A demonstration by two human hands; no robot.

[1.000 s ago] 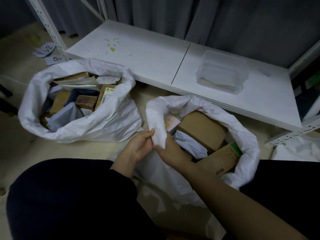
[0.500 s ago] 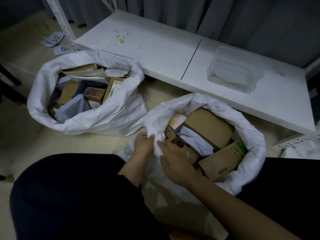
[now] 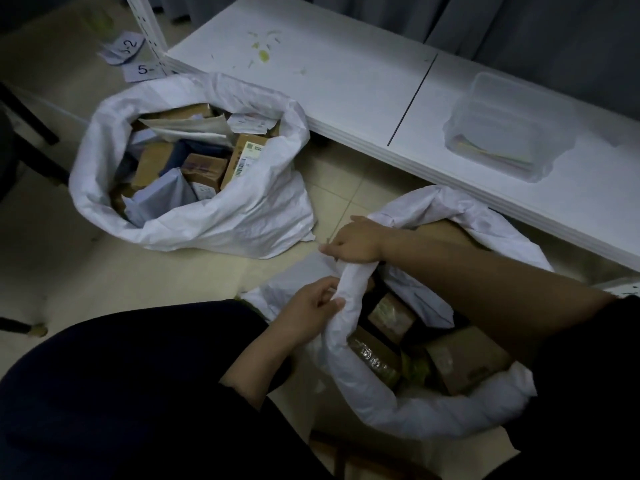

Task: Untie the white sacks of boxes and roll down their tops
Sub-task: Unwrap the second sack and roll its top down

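The first crinkly white plastic sack of brown cardboard boxes (image 3: 194,168), sitting on the floor at ten o'clock, is looking done: it is open and its top is lying in a fat roll. The second white sack (image 3: 398,403), at five o'clock near the person's knees, is open too, and most of its top is rolled. Only the near edge is looking unfinished. The left hand (image 3: 308,313) is gripping the rolled edge. The right hand (image 3: 356,240) is gripping it a bit higher. Half a second ago both hands were close together; now the right hand is reaching further away, toward twelve o'clock.
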